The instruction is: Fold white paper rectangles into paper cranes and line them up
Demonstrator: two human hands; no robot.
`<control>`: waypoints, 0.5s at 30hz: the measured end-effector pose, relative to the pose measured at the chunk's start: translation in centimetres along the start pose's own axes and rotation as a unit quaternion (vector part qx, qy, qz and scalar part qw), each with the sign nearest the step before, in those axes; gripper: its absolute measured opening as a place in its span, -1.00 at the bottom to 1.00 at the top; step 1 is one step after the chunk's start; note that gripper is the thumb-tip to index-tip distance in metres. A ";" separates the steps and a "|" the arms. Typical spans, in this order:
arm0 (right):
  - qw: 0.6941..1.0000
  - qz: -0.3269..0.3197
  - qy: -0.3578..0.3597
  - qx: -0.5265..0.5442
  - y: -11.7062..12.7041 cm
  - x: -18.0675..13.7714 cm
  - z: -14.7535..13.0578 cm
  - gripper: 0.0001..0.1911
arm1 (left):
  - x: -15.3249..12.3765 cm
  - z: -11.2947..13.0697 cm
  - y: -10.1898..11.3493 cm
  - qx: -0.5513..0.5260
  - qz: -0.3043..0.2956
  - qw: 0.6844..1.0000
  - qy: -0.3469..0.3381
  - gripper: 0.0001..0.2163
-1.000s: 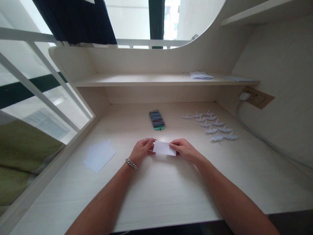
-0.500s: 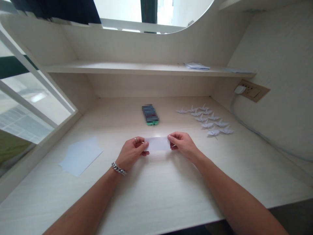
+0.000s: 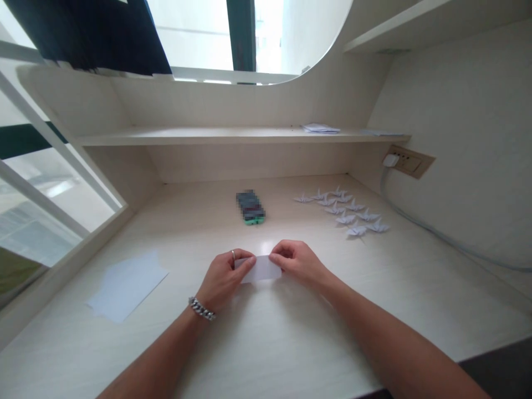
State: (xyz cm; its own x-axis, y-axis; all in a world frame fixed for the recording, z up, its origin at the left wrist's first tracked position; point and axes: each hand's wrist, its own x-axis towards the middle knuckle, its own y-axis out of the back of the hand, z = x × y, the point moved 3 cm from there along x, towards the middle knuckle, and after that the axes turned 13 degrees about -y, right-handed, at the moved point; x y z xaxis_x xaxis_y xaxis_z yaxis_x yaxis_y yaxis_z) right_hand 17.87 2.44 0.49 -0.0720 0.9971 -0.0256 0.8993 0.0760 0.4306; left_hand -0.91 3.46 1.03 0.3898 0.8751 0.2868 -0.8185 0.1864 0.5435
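Observation:
A small white folded paper (image 3: 261, 269) lies low over the pale wooden desk (image 3: 291, 332), held at both ends. My left hand (image 3: 224, 277), with a ring and a chain bracelet, pinches its left end. My right hand (image 3: 297, 261) pinches the right end with curled fingers. The hands nearly meet over the paper, and most of it is covered by the fingers.
Several white paper cranes (image 3: 347, 210) sit in rows at the back right. A blurred phone (image 3: 250, 207) lies behind the hands. Loose white sheets (image 3: 127, 284) lie at the left. A shelf (image 3: 233, 136) carries folded papers (image 3: 320, 128). A wall socket (image 3: 407, 161) feeds a cable along the right.
My hands have drawn closer together, so less of the paper shows between them. They sit slightly nearer to me on the desk, and the camera view has shifted.

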 end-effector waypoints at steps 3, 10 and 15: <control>0.997 -0.001 0.051 -0.056 -0.7 -0.4 -0.6 -0.86 | -0.2 0.8 -0.3 0.048 -0.019 0.998 -0.045 -0.75; 0.993 -0.037 0.053 -0.094 -0.9 -0.7 -1.2 -0.84 | -0.4 1.2 -0.4 0.054 -0.030 0.997 -0.051 -0.77; 0.997 -0.070 -0.005 -0.038 1.4 0.0 0.4 -0.87 | -0.2 0.2 0.9 0.016 0.028 0.999 -0.007 -0.75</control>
State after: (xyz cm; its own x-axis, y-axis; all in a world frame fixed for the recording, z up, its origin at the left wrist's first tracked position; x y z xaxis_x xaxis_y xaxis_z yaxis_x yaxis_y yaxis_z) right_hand 19.27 2.53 0.73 -0.1897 0.9769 -0.0987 0.8457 0.2136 0.4889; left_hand -1.62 3.35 1.63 0.3500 0.8776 0.3277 -0.8254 0.1235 0.5508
